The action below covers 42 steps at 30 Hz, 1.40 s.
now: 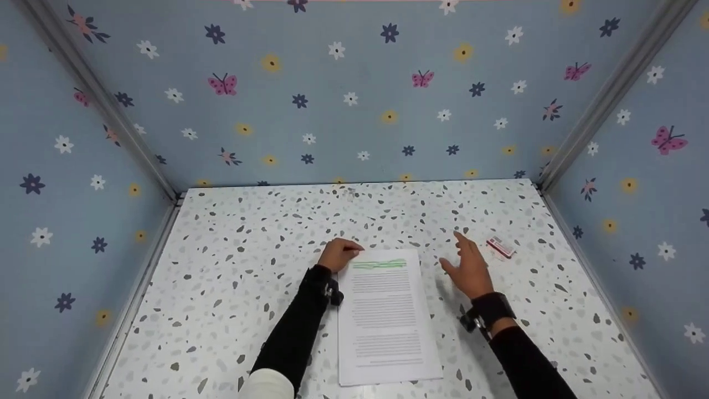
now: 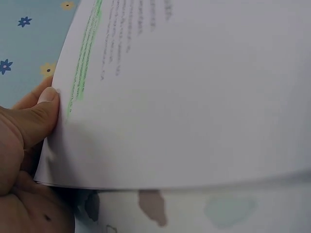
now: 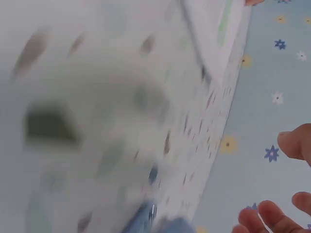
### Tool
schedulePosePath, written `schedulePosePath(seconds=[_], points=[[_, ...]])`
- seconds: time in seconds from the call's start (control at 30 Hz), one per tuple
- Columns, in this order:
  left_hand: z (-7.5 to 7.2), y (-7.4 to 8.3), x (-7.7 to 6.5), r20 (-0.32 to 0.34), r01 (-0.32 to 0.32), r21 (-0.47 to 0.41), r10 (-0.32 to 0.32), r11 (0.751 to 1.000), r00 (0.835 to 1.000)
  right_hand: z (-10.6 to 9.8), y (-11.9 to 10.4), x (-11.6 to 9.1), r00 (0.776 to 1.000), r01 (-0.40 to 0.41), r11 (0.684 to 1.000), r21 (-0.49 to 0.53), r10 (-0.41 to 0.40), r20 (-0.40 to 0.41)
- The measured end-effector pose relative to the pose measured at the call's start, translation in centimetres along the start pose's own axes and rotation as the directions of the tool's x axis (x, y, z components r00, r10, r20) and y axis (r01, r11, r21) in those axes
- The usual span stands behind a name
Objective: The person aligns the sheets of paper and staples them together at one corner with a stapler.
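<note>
In the head view a thin stack of printed paper sheets (image 1: 388, 327) lies on the speckled table, with green highlighter strokes (image 1: 379, 264) across its top lines. My left hand (image 1: 337, 255) pinches the stack at its upper left corner. In the left wrist view the thumb (image 2: 47, 97) presses on top of the paper (image 2: 184, 121), with fingers behind its edge. My right hand (image 1: 469, 269) is held to the right of the stack, fingers spread and holding nothing. A small red and white box (image 1: 501, 247) lies just beyond it, to the right.
Blue flowered panels (image 1: 354, 100) wall in the white speckled table (image 1: 232, 310) at the back and both sides. A blurred blue shape (image 3: 141, 218) shows at the bottom of the right wrist view.
</note>
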<state>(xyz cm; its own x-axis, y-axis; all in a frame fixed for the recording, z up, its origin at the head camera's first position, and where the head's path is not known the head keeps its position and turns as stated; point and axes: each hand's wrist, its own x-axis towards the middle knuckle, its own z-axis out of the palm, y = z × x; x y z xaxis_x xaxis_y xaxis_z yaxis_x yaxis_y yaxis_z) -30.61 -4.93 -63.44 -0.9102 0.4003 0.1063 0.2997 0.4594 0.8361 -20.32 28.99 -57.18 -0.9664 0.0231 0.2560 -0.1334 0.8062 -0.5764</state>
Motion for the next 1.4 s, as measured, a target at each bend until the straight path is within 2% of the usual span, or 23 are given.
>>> schedulePosePath(seconds=[0.1,0.27,0.37,0.5,0.57,0.67,0.73,0.8,0.87,0.93,1.0,1.07,1.13,1.2,1.33,1.4], points=[[-0.1,-0.1,-0.3,0.001,-0.003,-0.004,0.003,1.0,1.0,1.7,-0.6,0.0,0.993,-0.09,0.994,0.06,0.084,0.086],[-0.5,0.5,-1.0,0.005,0.004,0.005,-0.004,1.0,1.0,4.1,-0.7,-0.4,0.962,-0.22,0.967,0.13,0.192,0.196],[-0.9,1.4,-1.0,0.002,0.001,-0.01,-0.001,1.0,1.0,4.8,-0.9,-0.7,0.939,-0.305,0.926,0.222,0.253,0.233],[-1.3,2.7,-0.7,0.003,0.016,-0.026,-0.016,1.0,1.0,5.1,-1.2,-0.7,0.913,-0.377,0.872,0.313,0.293,0.285],[-1.3,3.0,-0.7,-0.007,0.016,-0.045,-0.017,0.999,1.0,5.3,-1.3,-0.7,0.907,-0.392,0.855,0.339,0.298,0.298],[-1.3,2.9,-1.1,-0.041,0.021,-0.102,-0.025,0.995,0.999,5.6,-1.3,-0.9,0.91,-0.391,0.841,0.375,0.292,0.294],[-1.4,2.8,-1.6,-0.051,0.073,-0.155,-0.082,0.985,0.995,5.7,-1.3,-1.0,0.914,-0.386,0.841,0.38,0.292,0.283],[-1.8,2.7,-2.3,-0.048,0.162,-0.194,-0.174,0.968,0.983,5.6,-1.3,-1.1,0.917,-0.378,0.845,0.379,0.287,0.276],[-2.3,2.6,-3.0,-0.016,0.268,-0.247,-0.28,0.931,0.96,5.5,-1.3,-1.2,0.919,-0.376,0.845,0.381,0.287,0.269],[-2.7,2.5,-3.8,0.024,0.351,-0.295,-0.36,0.889,0.933,5.4,-1.4,-1.2,0.918,-0.38,0.837,0.393,0.291,0.268],[-3.0,2.3,-4.4,0.07,0.405,-0.332,-0.406,0.852,0.911,5.2,-1.4,-1.3,0.914,-0.392,0.824,0.408,0.302,0.27],[-3.1,2.2,-4.9,0.11,0.435,-0.358,-0.426,0.826,0.898,5.0,-1.5,-1.3,0.912,-0.401,0.812,0.424,0.308,0.272],[-3.2,2.2,-5.3,0.133,0.44,-0.366,-0.422,0.82,0.897,4.9,-1.6,-1.2,0.911,-0.405,0.802,0.439,0.313,0.27],[-3.3,2.3,-5.4,0.13,0.427,-0.376,-0.41,0.822,0.903,4.8,-1.7,-1.1,0.909,-0.412,0.787,0.459,0.318,0.271],[-3.5,2.5,-5.3,0.075,0.4,-0.379,-0.403,0.834,0.912,4.7,-2.1,-0.6,0.908,-0.416,0.769,0.485,0.324,0.265],[-3.6,2.6,-5.1,0.045,0.397,-0.361,-0.41,0.844,0.911,4.9,-2.3,-0.3,0.909,-0.414,0.776,0.476,0.328,0.257]])
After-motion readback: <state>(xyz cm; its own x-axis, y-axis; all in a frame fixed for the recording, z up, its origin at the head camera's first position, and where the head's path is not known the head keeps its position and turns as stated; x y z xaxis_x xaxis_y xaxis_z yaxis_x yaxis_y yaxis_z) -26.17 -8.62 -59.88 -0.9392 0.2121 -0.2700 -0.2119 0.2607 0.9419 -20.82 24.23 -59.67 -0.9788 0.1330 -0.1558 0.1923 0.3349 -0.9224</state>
